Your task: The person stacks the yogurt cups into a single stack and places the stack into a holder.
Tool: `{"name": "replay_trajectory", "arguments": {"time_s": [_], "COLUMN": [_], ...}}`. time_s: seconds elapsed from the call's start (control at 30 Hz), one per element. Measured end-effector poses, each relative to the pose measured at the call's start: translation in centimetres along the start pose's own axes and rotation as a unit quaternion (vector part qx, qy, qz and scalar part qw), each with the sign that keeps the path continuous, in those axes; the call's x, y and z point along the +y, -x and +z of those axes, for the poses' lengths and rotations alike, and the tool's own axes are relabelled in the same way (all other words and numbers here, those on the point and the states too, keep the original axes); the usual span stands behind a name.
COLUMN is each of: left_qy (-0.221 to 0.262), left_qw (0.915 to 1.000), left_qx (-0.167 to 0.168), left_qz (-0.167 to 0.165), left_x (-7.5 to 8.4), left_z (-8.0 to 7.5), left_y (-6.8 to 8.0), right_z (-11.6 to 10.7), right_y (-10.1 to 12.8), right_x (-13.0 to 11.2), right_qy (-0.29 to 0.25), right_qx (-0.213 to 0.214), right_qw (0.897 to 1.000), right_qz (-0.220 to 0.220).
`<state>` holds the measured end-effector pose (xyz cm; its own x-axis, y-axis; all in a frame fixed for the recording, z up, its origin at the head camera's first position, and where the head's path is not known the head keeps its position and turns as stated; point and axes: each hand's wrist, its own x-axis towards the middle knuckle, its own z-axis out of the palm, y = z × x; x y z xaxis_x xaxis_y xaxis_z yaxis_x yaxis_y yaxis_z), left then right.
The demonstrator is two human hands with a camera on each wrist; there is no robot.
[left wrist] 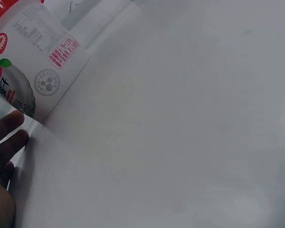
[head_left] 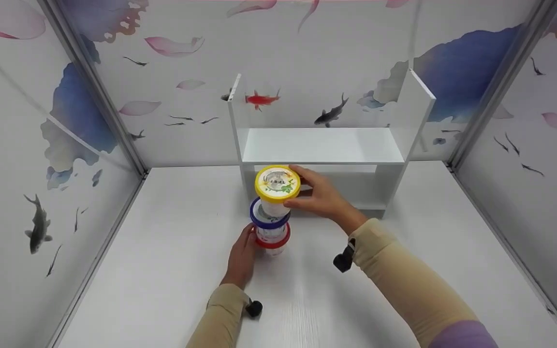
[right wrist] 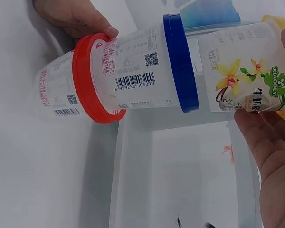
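right hand grips the yellow-lidded tub above the blue-lidded tub — left hand, fingers relaxed, touches the red-lidded tub beneath.

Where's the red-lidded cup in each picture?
Head: the red-lidded cup, just below the middle.
Left wrist: the red-lidded cup, top left corner, cut off.
Right wrist: the red-lidded cup, upper left.
Shared landmark: the left hand, beside the cup; lower left in left wrist, top left in right wrist.
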<state>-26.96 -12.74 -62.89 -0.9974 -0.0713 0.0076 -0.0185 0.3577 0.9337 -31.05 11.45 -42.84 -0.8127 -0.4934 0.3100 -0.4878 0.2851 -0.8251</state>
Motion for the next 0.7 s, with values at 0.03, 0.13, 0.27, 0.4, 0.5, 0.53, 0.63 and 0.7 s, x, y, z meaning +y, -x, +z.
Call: {"name": "replay_trajectory", "arguments": {"time_s": [0.03,0.13,0.27,0.4,0.5,0.53,0.63,0.7], "left_qy": [0.001,0.004,0.004,0.002,0.004,0.003,0.007,0.008], "left_qw": [1.0,1.0,0.9999,1.0,1.0,1.0,0.9999,0.9999], "left_qx": [0.001,0.002,0.001,0.0,-0.004,-0.005,-0.009,-0.01], "left_qz": [-0.002,-0.009,-0.01,-0.002,-0.003,-0.005,-0.007,-0.006], "left_x": [0.0,0.1,0.2,0.3,0.2,0.2,0.2,0.2], "left_z": [0.0,0.0,0.0,-0.1,-0.1,-0.1,-0.1,-0.1], "left_y": [0.0,0.0,0.0,0.0,0.0,0.0,0.1,0.1], "right_z": [0.1,0.3,0.5,0.8,0.9,1.0,1.1,1.2], "right_y": [0.0,-0.1,-0.3,-0.4,-0.4,-0.4,-0.5,-0.5], "right_x": [-0.1,0.0,0.0,-0.1,-0.1,-0.1,0.0,0.0], "right_qy": [0.002,0.001,-0.006,-0.005,0.0,0.0,0.003,0.005], "right_qx": [-0.001,-0.005,-0.01,-0.014,-0.017,-0.019,-0.022,-0.022], "right_qw": [1.0,1.0,1.0,1.0,1.0,1.0,1.0,1.0], "right_qz": [-0.001,-0.002,0.004,0.009,0.009,0.008,0.008,0.013]}}
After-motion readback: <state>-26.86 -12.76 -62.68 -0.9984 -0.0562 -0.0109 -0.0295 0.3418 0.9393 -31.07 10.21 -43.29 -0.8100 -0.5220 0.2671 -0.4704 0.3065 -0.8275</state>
